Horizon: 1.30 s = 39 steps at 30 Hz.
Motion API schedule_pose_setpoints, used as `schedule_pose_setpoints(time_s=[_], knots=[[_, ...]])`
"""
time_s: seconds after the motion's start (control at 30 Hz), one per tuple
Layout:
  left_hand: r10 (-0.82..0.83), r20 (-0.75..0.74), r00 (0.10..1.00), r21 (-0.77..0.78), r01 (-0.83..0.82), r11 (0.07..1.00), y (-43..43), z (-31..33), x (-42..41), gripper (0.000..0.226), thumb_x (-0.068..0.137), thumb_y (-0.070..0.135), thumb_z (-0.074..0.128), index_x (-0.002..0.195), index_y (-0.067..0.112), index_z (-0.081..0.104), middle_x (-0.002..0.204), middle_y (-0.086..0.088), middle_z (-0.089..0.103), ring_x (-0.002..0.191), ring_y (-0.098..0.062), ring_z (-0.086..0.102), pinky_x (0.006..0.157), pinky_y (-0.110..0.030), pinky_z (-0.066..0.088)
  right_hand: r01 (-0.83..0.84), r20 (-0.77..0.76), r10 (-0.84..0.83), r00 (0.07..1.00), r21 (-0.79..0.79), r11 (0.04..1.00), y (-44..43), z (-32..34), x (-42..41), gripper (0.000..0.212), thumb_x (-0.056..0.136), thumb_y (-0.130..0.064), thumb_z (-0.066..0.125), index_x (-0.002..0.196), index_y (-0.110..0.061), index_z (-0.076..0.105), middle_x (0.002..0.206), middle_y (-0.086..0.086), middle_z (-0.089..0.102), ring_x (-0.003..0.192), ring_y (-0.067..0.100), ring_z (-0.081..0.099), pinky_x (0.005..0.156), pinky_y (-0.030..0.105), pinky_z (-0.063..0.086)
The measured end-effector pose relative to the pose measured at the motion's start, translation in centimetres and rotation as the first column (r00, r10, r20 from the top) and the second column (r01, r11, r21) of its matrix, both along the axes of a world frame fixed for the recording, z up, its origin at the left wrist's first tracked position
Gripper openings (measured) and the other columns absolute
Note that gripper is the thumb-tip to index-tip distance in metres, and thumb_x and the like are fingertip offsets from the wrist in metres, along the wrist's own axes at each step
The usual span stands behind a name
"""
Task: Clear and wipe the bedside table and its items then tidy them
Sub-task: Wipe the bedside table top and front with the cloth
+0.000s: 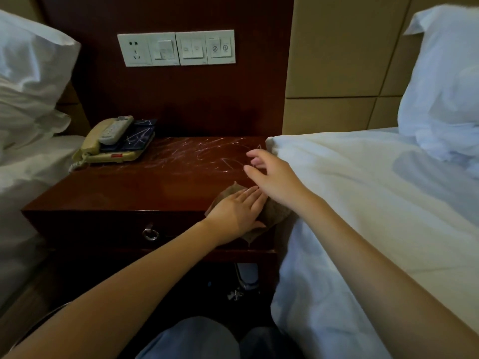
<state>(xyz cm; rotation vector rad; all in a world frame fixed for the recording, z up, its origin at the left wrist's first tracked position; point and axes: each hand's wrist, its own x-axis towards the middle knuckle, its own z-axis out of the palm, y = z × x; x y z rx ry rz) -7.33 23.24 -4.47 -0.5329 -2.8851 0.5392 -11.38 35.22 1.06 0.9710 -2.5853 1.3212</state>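
Left hand (237, 212) flat, fingers spread, pressing brown cloth (272, 213) on bedside table (129, 187) front right corner. Right hand (269, 172) open above, holding nothing. Phone (108, 149) back left.

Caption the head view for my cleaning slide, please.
Left hand presses a brown cloth flat on the bedside table; right hand hovers open above.

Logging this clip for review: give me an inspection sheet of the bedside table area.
Surface: table dark wood, pale streaks across the back.
Job's things: brown cloth at front right edge; phone back left, remote and blue folder stacked on it.
Clutter: nothing seen.
Hands: left hand flat on cloth; right hand open above table.
Cables: coiled phone cord.
Surroundings: beds both sides, wall switches.
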Motion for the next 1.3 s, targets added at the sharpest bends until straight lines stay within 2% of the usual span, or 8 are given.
schedule_pose_setpoints(time_s=[0.13,0.3,0.57,0.77,0.9,1.07,1.17,1.3], knots=[[-0.015,-0.062,0.998,-0.053,0.012,0.999,1.6,-1.0,0.0,0.073,0.097,0.048,0.032,0.147,-0.001,0.012,0.153,-0.018,0.021,0.143,-0.029,0.018,0.117,-0.039,0.012,-0.013,0.025,0.016,1.0,-0.131,0.991,-1.5,0.8,0.5,0.034,0.099,-0.027,0.048,0.132,-0.018,0.05,0.128,0.001,0.057,0.117,0.01,0.053,0.093,0.021,0.044],[-0.081,-0.25,0.965,-0.034,0.074,0.997,-0.1,-4.1,0.6,0.08,0.079,0.054,0.06,0.139,0.006,0.037,0.134,-0.011,0.054,0.123,-0.027,0.052,0.106,-0.039,0.038,-0.034,0.02,0.039,0.999,-0.19,0.981,-1.9,0.5,1.1,0.03,0.099,-0.025,0.047,0.127,-0.018,0.054,0.123,-0.002,0.059,0.106,0.002,0.05,0.085,0.01,0.041],[0.036,-0.429,0.903,-0.132,-0.102,0.986,-14.0,-6.6,5.7,0.082,0.089,0.052,0.037,0.15,0.01,0.004,0.158,-0.01,-0.003,0.146,-0.027,0.005,0.115,-0.044,0.016,-0.023,0.046,0.03,0.998,-0.146,0.989,-1.4,-0.8,0.0,0.025,0.098,-0.024,0.047,0.118,-0.019,0.061,0.11,-0.006,0.061,0.1,0.004,0.054,0.079,0.01,0.041],[0.04,-0.435,0.9,-0.152,-0.117,0.981,-14.0,-6.6,5.4,0.084,0.091,0.052,0.034,0.149,0.003,-0.001,0.157,-0.016,-0.007,0.145,-0.033,0.0,0.115,-0.051,0.011,-0.05,0.041,0.055,0.998,-0.116,0.992,-2.3,-0.7,-0.1,0.025,0.099,-0.026,0.047,0.119,-0.018,0.06,0.108,-0.007,0.06,0.098,0.005,0.055,0.074,0.008,0.039],[-0.207,-0.448,0.87,-0.266,0.091,0.96,-6.6,-6.6,2.1,0.096,0.084,0.053,0.048,0.148,0.002,-0.001,0.155,-0.012,0.016,0.144,-0.029,0.015,0.115,-0.049,0.004,-0.097,-0.025,0.096,0.995,-0.037,0.995,-3.2,-1.0,0.3,0.024,0.097,-0.026,0.049,0.117,-0.019,0.061,0.111,-0.005,0.063,0.1,0.007,0.057,0.075,0.011,0.039],[-0.336,-0.396,0.855,-0.35,0.198,0.916,-0.3,-7.5,-0.1,0.078,0.074,0.059,0.062,0.131,0.015,0.032,0.135,0.005,0.054,0.127,-0.015,0.049,0.113,-0.048,0.01,-0.072,-0.052,0.072,0.996,-0.002,0.997,-2.6,-1.9,0.0,0.026,0.098,-0.025,0.047,0.12,-0.018,0.06,0.119,-0.004,0.062,0.104,0.004,0.054,0.072,0.005,0.036],[-0.353,-0.376,0.857,-0.371,0.21,0.905,-0.1,-8.0,-0.5,0.085,0.081,0.057,0.053,0.141,0.007,0.019,0.143,0.008,0.041,0.134,-0.013,0.039,0.115,-0.048,-0.001,-0.059,-0.037,0.059,0.998,-0.004,0.998,-2.0,-2.4,-0.2,0.027,0.099,-0.025,0.046,0.121,-0.017,0.059,0.121,-0.003,0.062,0.102,0.002,0.052,0.072,0.003,0.036],[-0.366,-0.341,0.866,-0.51,0.156,0.846,-4.2,-8.7,1.3,0.085,0.088,0.031,0.035,0.143,0.002,-0.023,0.154,-0.006,-0.002,0.143,-0.019,-0.002,0.114,-0.044,-0.015,-0.07,-0.051,0.069,0.996,-0.003,0.998,-1.6,-2.7,-0.3,0.026,0.099,-0.024,0.046,0.121,-0.017,0.059,0.119,-0.003,0.061,0.1,0.003,0.052,0.073,0.004,0.037]])
